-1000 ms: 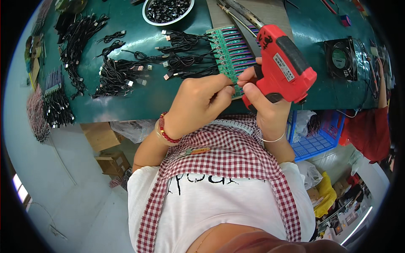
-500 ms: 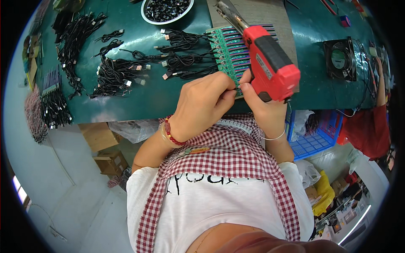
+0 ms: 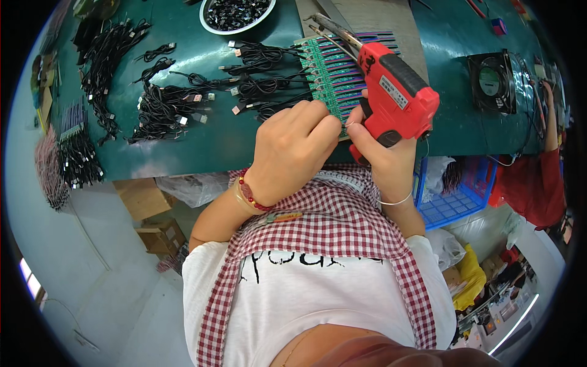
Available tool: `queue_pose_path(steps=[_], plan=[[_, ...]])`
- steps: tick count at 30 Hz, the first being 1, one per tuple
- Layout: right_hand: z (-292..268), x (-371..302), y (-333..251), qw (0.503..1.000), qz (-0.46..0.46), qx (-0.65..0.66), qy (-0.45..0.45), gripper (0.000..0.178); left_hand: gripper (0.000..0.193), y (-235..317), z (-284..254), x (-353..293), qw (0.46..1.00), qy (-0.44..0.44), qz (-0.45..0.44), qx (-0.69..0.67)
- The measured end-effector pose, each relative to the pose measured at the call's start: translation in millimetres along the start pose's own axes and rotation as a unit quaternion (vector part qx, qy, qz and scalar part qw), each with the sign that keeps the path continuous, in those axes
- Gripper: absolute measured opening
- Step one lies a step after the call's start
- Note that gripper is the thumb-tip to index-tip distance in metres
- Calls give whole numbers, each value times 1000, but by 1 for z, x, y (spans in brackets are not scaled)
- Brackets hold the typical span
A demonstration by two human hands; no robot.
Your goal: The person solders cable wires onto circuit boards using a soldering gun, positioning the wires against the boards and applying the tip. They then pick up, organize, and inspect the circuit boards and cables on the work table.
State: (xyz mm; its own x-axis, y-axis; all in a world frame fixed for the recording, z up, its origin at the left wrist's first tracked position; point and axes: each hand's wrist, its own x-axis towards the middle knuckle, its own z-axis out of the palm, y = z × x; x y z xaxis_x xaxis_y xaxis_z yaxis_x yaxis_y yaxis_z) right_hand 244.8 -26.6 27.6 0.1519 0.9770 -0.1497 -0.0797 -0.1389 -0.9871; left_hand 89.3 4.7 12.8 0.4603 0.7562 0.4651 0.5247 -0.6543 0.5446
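At the far left edge of the green table (image 3: 452, 137) hangs a bundle of pinkish wires (image 3: 50, 165), and just beside it a bundle of black cables with pale plugs (image 3: 81, 160). Next comes a long heap of black cables (image 3: 105, 73), then a looser pile of coiled black cables (image 3: 162, 113), with a white-rimmed bowl (image 3: 235, 33) of small dark parts farther back. Nearer the middle, tied black cables (image 3: 260, 58) run rightward to a row of green circuit boards (image 3: 324, 70), which lies on a brown board (image 3: 413, 24) in front of the person. The left hand (image 3: 296, 144), a red beaded bracelet at its wrist, is mostly closed, its fingertips at the near end of the row; whether it pinches anything there cannot be told. Dark and coloured wires (image 3: 384, 43) stick out from the row's right side. The right hand (image 3: 391, 160) is curled around the handle of a red soldering gun (image 3: 382, 107), its metal tip pointing up and left above the boards; thumb and forefinger nearly meet beside the left fingertips. Below the table edge sits a blue crate (image 3: 449, 208); farther right stands a black fan (image 3: 491, 79), and beyond it shows a co-worker's red sleeve (image 3: 538, 189)
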Motion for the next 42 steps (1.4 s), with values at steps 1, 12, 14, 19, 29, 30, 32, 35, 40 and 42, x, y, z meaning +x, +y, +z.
queue_pose_path(steps=[1,12,14,19,29,30,32,35,40,42], plan=[[-4,0,0,999,17,-7,-30,47,19,1,0,1,1000,0,0,0],[-10,-9,3,998,2,-54,-41,10,17,0,-9,2,995,-47,-17,-82],[-12,-13,10,996,-26,-83,-34,10,17,5,-10,0,996,-43,-24,-76],[-4,-12,8,999,-28,-30,20,43,18,21,-1,-9,996,-5,-57,-68],[-12,-16,10,995,-1,47,89,38,11,-24,3,2,991,-31,-127,3],[-20,-20,10,995,1,45,86,38,11,-28,4,4,991,-30,-130,2],[-38,-29,11,995,40,47,78,38,8,-32,6,7,994,-29,-99,25],[-57,-45,27,997,16,5,69,38,10,-33,11,9,995,-31,-85,45],[-97,-72,56,987,-41,-151,-22,36,11,-35,10,12,994,-47,-83,53],[-98,-78,59,987,-37,-154,-25,34,11,-35,9,13,994,-55,-74,65]])
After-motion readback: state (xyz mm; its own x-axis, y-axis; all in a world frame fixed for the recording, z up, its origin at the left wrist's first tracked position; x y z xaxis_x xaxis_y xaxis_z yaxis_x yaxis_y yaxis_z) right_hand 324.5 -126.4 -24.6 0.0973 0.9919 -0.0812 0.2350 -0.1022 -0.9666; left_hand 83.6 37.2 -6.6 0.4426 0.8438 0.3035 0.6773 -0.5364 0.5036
